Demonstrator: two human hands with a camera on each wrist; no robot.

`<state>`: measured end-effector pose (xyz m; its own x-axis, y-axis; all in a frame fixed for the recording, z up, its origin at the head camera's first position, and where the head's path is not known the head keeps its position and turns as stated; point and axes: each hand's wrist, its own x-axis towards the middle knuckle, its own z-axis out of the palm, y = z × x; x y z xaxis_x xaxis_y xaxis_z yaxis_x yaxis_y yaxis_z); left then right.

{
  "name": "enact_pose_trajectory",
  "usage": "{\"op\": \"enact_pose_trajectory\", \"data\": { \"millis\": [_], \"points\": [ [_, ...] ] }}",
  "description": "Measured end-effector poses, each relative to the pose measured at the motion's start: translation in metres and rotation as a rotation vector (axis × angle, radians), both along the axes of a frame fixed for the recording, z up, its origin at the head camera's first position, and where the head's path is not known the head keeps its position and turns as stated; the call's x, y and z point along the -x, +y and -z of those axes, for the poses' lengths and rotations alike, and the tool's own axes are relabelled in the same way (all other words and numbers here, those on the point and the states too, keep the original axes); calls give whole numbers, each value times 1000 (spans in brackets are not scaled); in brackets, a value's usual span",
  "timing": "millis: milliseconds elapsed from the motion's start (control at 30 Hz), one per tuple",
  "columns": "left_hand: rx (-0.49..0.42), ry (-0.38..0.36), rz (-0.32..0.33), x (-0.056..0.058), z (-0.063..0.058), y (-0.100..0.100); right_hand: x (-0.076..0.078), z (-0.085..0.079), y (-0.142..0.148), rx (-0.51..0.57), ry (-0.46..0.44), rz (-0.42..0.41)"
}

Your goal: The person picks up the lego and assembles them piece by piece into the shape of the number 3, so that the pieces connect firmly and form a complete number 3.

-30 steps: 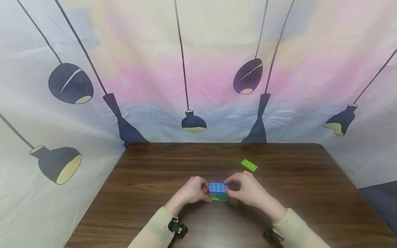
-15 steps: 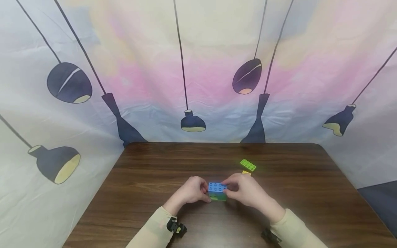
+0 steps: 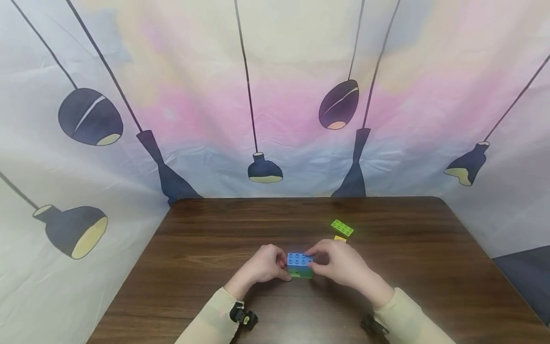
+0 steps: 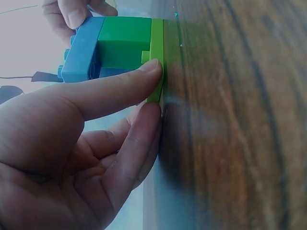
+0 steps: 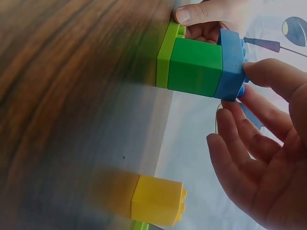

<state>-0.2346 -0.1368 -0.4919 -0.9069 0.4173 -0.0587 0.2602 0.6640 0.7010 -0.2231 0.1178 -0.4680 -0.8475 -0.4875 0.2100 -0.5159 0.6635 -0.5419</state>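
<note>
A small stack of building bricks stands on the table between the two hands. Its base is a flat light-green brick (image 4: 157,43), with a taller green brick (image 5: 194,67) on one end and a flat blue brick (image 3: 296,259) across the top. My left hand (image 3: 268,263) pinches the near end of the light-green base between thumb and fingers, low against the table. My right hand (image 3: 341,262) has its thumb and index finger at the right end of the blue brick, by its studs; the other fingers are loosely bent. Below the blue overhang, a gap shows beside the green brick.
Beyond the right hand, a yellow brick (image 5: 157,200) stands on the brown wooden table (image 3: 215,224), partly hidden by that hand in the head view. Behind it lies another flat light-green brick (image 3: 342,228). A cloth printed with lamps (image 3: 265,169) hangs behind the table.
The head view has shifted slightly, showing more of the yellow brick past the right hand. Both hands keep their places on the brick stack.
</note>
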Motion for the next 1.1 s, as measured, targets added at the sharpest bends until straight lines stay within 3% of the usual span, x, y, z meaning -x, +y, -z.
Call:
{"op": "enact_pose_trajectory", "data": {
  "millis": [1100],
  "points": [
    [-6,-1,20,0,1,1,-2,0,-1,53,-52,-14]
  ]
}}
